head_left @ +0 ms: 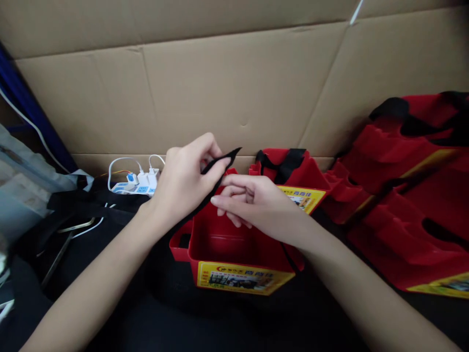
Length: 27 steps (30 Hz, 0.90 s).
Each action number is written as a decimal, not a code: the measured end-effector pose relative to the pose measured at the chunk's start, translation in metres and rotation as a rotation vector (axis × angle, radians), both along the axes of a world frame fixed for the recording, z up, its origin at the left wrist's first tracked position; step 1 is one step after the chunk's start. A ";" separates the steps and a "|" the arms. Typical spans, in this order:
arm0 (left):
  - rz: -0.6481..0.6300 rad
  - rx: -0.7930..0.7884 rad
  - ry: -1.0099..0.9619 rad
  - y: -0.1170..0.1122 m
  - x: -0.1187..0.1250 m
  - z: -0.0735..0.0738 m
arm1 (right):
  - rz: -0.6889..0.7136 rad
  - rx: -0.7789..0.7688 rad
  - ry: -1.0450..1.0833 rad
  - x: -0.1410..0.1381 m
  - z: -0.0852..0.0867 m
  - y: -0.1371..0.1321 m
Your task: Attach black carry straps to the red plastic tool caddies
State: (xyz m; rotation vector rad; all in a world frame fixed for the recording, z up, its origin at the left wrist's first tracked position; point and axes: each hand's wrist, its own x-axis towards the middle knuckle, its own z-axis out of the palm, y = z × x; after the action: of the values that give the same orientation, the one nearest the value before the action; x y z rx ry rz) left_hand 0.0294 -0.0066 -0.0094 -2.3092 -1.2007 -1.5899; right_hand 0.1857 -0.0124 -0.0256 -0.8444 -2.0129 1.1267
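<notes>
My left hand (194,178) is closed, with a black strap (231,155) pinched between thumb and fingers. The strap's pointed end sticks out past the thumb, and its length runs down behind the wrist. Close beside it on the right is my right hand (252,200), its fingers loosely curled and thumb apart, with no object visible in it. Its index fingertip is at the strap's edge; whether it touches is unclear. Below both hands stands a red plastic bin (216,244) with a yellow printed label (245,278) and a side loop. My hands partly hide its back.
Behind stands another red bin (311,171) with black straps. More red bins (403,225) are grouped at the right. A white power strip (141,188) with plugged-in chargers lies at the back left, near black cloth (95,210). A cardboard wall (227,88) closes off the back.
</notes>
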 end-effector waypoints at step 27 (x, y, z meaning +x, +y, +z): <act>-0.042 -0.639 0.335 -0.027 -0.022 0.022 | -0.271 0.603 -0.228 0.032 0.001 0.037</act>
State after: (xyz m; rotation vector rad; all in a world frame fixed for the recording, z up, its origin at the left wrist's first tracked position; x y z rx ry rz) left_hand 0.0076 -0.0336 0.0128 -2.8175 -1.7547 -0.8335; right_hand 0.2178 0.0248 -0.0249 -0.9070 -2.1614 0.2477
